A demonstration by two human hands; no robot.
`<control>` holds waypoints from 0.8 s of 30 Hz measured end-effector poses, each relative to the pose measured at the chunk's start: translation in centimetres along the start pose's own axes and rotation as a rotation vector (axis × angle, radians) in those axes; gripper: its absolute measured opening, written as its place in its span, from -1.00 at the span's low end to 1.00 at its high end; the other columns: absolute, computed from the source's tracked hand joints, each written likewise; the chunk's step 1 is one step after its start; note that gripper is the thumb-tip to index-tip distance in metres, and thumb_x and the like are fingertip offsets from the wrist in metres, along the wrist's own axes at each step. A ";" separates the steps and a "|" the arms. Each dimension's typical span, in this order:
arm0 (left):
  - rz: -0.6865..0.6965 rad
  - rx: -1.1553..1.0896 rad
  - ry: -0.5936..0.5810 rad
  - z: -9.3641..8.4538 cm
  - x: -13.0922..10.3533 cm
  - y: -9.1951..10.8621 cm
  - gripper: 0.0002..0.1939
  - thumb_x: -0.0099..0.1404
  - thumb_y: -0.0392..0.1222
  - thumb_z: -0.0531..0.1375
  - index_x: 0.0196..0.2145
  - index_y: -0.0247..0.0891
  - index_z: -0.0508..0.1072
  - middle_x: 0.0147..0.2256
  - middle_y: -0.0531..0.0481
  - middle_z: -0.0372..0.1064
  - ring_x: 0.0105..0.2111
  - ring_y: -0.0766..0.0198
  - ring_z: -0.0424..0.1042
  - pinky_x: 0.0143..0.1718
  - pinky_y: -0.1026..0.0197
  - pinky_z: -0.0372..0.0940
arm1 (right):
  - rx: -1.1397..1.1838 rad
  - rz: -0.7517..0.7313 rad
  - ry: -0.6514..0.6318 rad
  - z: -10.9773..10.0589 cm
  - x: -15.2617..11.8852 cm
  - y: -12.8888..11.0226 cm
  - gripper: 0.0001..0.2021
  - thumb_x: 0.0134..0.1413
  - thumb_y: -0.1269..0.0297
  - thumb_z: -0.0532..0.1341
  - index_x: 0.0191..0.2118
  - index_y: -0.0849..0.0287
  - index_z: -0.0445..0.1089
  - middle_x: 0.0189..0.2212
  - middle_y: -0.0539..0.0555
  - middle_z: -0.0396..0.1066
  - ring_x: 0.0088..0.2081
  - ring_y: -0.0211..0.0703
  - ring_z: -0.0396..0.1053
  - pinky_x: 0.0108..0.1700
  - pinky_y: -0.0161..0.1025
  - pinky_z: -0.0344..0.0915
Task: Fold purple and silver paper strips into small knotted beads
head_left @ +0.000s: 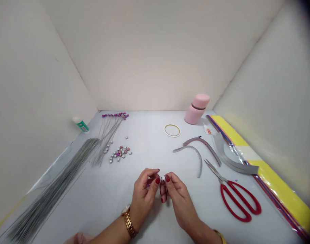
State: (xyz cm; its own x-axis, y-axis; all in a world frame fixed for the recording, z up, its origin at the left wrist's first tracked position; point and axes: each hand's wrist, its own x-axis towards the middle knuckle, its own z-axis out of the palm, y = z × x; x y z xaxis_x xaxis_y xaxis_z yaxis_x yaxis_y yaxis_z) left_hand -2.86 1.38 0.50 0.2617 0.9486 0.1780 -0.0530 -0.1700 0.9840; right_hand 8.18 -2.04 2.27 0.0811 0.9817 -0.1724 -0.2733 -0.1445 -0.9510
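Note:
Near the front middle of the table, my left hand (145,190) and my right hand (179,195) meet, fingers pinched together. Between the fingertips is a small silver-white star (163,178); which hand bears it is partly hidden by the fingers. A bit of purple shows among the fingers of my left hand. To the left lies a pile of small silver, pink and purple stars (120,153). Behind it, wires tipped with purple stars (115,115) are laid out. Curved grey paper strips (197,159) rest to the right of my hands.
Red-handled scissors (223,179) lie open at the right, beside colourful packaged strips (271,183). A pink bottle (197,109) and a tape ring (172,130) are at the back. Grey wires (55,186) and a glue stick (81,124) lie left.

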 end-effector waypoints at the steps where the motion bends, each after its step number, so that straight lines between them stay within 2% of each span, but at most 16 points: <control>1: 0.009 0.020 -0.012 0.0 0.0 0.0 -0.87 0.24 -0.26 0.06 -0.24 -0.23 0.36 -0.39 0.00 0.25 -0.52 0.36 0.34 -0.48 0.27 0.29 | -0.001 0.001 0.001 0.0 0.0 0.0 -0.74 0.16 0.15 0.01 -0.47 0.19 0.18 -0.63 -0.09 0.15 -0.58 -0.36 0.11 -0.50 -0.38 0.10; 5: 0.000 -0.038 -0.098 0.0 -0.1 0.1 -0.86 0.27 -0.25 0.02 -0.32 -0.26 0.37 -0.44 0.05 0.21 -0.66 0.46 0.27 -0.55 0.29 0.26 | -0.024 -0.001 -0.023 0.2 -0.1 0.1 -0.72 0.17 0.14 -0.01 -0.48 0.19 0.18 -0.62 -0.08 0.14 -0.56 -0.34 0.12 -0.51 -0.38 0.10; 8: -0.043 -0.129 -0.122 0.1 0.0 0.3 -0.86 0.28 -0.24 0.02 -0.34 -0.27 0.35 -0.45 0.06 0.19 -0.68 0.47 0.26 -0.59 0.30 0.24 | -0.070 -0.026 -0.016 0.2 0.0 0.1 -0.72 0.18 0.15 -0.02 -0.49 0.18 0.17 -0.62 -0.08 0.14 -0.56 -0.33 0.13 -0.50 -0.37 0.10; 17: -0.205 -0.321 -0.099 1.0 0.0 0.9 -0.83 0.24 -0.19 0.09 -0.46 -0.33 0.30 -0.57 0.11 0.17 -0.63 0.43 0.24 -0.58 0.32 0.19 | -0.321 -0.112 0.076 -0.3 -0.2 1.0 -0.71 0.16 0.13 -0.01 -0.51 0.17 0.16 -0.66 -0.09 0.11 -0.60 -0.31 0.12 -0.52 -0.36 0.07; 21: -0.259 -0.345 -0.107 0.8 0.1 0.5 -0.84 0.27 -0.17 0.05 -0.40 -0.31 0.28 -0.64 0.15 0.16 -0.69 0.44 0.23 -0.62 0.33 0.18 | -0.108 -0.008 0.018 0.0 0.2 0.6 -0.70 0.16 0.11 -0.02 -0.50 0.17 0.16 -0.64 -0.10 0.13 -0.59 -0.33 0.13 -0.52 -0.37 0.08; 24: -0.297 -0.321 -0.108 0.7 0.3 0.3 -0.80 0.27 -0.15 0.04 -0.46 -0.30 0.26 -0.67 0.16 0.18 -0.73 0.45 0.23 -0.65 0.34 0.17 | 0.080 0.099 -0.023 0.3 0.4 0.3 -0.71 0.16 0.11 0.00 -0.49 0.19 0.16 -0.65 -0.11 0.14 -0.62 -0.37 0.11 -0.55 -0.40 0.05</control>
State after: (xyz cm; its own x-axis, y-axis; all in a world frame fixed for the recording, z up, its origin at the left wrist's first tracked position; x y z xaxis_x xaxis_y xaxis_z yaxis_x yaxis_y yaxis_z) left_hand -2.13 1.47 0.85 0.4091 0.9075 -0.0954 -0.2519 0.2128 0.9441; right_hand 7.83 -1.68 2.04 0.0284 0.9658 -0.2576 -0.3547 -0.2312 -0.9059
